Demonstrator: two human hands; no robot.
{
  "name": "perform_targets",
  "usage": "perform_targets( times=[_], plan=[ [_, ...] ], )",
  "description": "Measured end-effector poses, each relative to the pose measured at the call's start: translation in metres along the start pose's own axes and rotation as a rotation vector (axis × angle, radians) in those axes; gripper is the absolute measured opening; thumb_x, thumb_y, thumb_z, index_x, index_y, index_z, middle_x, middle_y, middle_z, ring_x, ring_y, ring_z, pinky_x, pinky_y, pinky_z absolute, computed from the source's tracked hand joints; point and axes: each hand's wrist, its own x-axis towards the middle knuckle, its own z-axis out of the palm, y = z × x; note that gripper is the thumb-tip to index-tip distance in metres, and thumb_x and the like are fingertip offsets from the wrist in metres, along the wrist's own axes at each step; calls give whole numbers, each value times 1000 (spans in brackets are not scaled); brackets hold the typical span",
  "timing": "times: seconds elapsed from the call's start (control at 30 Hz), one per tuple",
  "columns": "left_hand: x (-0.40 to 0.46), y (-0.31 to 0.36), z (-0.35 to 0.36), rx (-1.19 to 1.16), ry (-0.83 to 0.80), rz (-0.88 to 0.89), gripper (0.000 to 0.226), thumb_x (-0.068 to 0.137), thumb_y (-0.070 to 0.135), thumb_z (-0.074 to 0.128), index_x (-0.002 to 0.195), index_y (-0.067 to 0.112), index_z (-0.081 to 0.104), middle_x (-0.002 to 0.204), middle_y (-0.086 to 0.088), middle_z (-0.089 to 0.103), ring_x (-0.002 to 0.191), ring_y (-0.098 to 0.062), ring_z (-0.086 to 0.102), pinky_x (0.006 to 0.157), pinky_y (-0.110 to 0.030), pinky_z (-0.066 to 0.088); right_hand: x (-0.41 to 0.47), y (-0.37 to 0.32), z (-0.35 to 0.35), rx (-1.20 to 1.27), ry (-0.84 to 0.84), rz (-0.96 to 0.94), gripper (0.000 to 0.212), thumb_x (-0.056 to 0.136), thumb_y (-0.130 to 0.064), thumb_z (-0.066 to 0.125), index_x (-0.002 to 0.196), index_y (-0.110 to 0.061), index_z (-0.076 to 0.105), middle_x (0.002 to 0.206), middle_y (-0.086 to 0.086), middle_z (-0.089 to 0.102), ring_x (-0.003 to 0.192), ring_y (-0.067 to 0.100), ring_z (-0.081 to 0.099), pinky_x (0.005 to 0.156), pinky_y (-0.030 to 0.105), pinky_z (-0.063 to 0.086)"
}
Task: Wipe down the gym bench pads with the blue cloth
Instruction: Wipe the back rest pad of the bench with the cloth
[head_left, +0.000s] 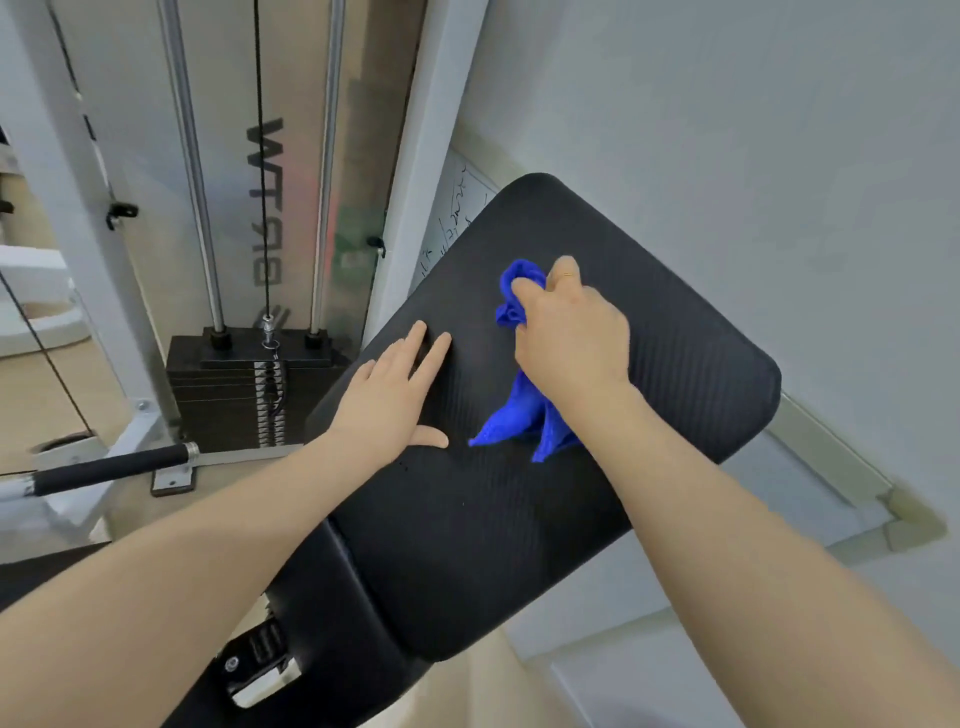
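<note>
Right hand (571, 338) has its fingers bunched tight around the blue cloth (519, 415) on the black pad (675, 332); left hand (395, 395) lies flat, fingers straight. Mirrored lettering on the weight stack panel (265, 202), can't read it.

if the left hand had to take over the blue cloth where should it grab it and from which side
Probably the loose tail of the bunched blue microfibre cloth, hanging out below the right hand onto the black ribbed bench pad. Come from the left, where the flat left hand already rests; the upper bunch is mostly wrapped by fingers.

Middle of the blue cloth (524, 410) under the right hand (571, 338), both forearms past the bottom edge.
</note>
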Motion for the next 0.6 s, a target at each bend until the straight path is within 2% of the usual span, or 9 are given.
perform_targets(
  times=[0.07, 0.13, 0.17, 0.27, 0.33, 0.4, 0.5, 0.6],
  plan=[
    [-2, 3, 1, 2, -1, -43, 111, 69, 56, 66, 147, 24, -7, 157, -14, 0, 139, -30, 23, 108, -41, 32, 5, 2, 1, 46, -4, 76, 23, 87, -15, 51, 110, -14, 53, 130, 14, 42, 64, 23, 40, 56, 30, 30],
    [-5, 3, 3, 3, -4, -100, 111, 68, 59, 65, 146, 27, -8, 156, -15, 2, 139, -31, 24, 107, -42, 33, -7, -13, 13, 84, 44, 69, 23, 83, -14, 54, 106, -13, 55, 128, 17, 48, 60, 22, 38, 54, 29, 30],
    [-6, 4, 3, -7, -5, -142, 113, 67, 60, 65, 147, 26, -8, 156, -16, 2, 140, -31, 22, 108, -42, 32, -15, -23, 19, 102, 28, 24, 24, 82, -14, 55, 106, -12, 55, 129, 18, 48, 59, 21, 39, 53, 30, 30],
    [-9, 4, 6, -66, -18, -270, 117, 66, 61, 66, 147, 14, -6, 157, -16, 1, 143, -28, 16, 110, -42, 29, -34, -46, 36, 60, -167, -206, 31, 86, -14, 53, 117, -10, 47, 139, 19, 35, 70, 23, 44, 61, 32, 35],
    [-11, 4, 8, -77, -42, -274, 111, 70, 60, 62, 147, 13, -3, 157, -14, 2, 144, -27, 14, 112, -43, 28, -31, -43, 32, 44, -218, -290, 26, 88, -14, 52, 114, -9, 48, 138, 17, 34, 71, 23, 41, 61, 33, 35],
    [-13, 5, 8, -84, -70, -262, 107, 73, 62, 58, 148, 14, -2, 158, -12, 4, 144, -27, 14, 112, -43, 27, -14, -26, 18, 15, -157, -254, 21, 88, -13, 49, 109, -11, 50, 136, 15, 36, 69, 23, 38, 59, 33, 33],
    [-15, 5, 6, -70, -67, -259, 107, 72, 65, 56, 148, 15, -1, 158, -10, 7, 144, -26, 16, 111, -42, 27, 16, 6, -9, 16, -54, -98, 21, 88, -12, 47, 109, -11, 50, 137, 16, 35, 67, 25, 39, 58, 32, 31],
    [-15, 1, 11, -108, -64, -273, 107, 71, 65, 57, 148, 18, 0, 158, -7, 6, 142, -26, 20, 113, -42, 27, 20, 5, -7, 65, -26, -39, 22, 87, -8, 45, 108, -9, 49, 137, 16, 34, 67, 23, 39, 57, 31, 32]
  ],
)
